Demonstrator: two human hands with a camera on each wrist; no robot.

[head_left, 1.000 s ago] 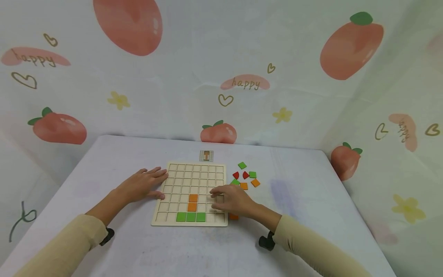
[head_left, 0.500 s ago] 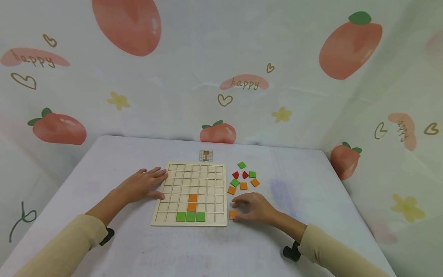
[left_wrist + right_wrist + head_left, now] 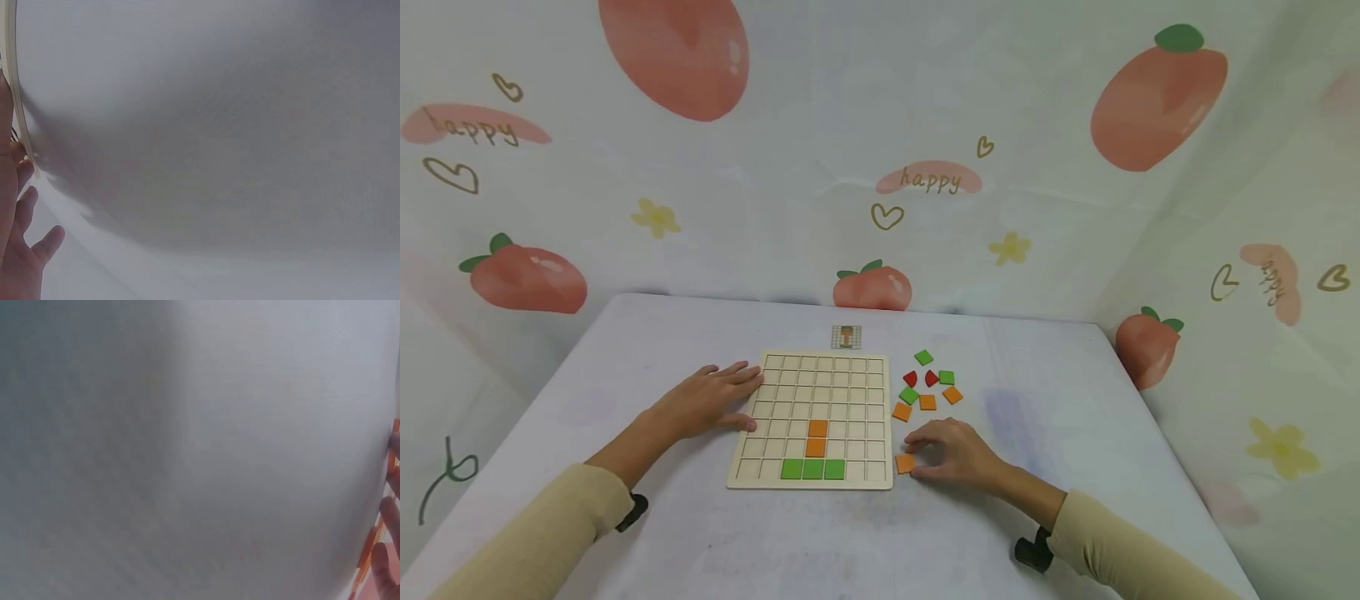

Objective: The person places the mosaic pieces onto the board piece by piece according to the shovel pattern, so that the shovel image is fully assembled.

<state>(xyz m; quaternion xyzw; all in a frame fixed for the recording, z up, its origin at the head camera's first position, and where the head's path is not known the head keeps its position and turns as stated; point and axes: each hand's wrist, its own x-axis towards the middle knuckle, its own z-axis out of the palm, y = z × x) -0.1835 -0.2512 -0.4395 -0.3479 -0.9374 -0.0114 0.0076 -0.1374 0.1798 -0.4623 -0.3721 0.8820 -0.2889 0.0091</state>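
Observation:
A pale wooden grid board point(image 3: 786, 387) lies on the table. Two orange tiles point(image 3: 817, 437) stand in one column of its squares, above a row of green tiles point(image 3: 812, 469). My left hand point(image 3: 711, 400), fingers spread, rests at the board's left edge. Just right of the board, a loose orange square tile point(image 3: 905, 463) lies slightly turned. My right hand point(image 3: 951, 454) is beside it, its thumb at the tile's right edge and its bent forefinger just beyond the far corner. In the right wrist view only the fingertips point(image 3: 390, 515) show, next to orange pieces.
Right of the board's far half lie several loose pieces: orange squares point(image 3: 928, 402), green squares point(image 3: 947, 377) and two red wedges point(image 3: 911, 379). A small printed card point(image 3: 847, 337) lies behind the board. A patterned cloth backdrop point(image 3: 775, 208) surrounds the white table point(image 3: 662, 533).
My right hand has moved from over the board's right side to the loose orange tile, which has since turned and shifted slightly. The left hand stays put.

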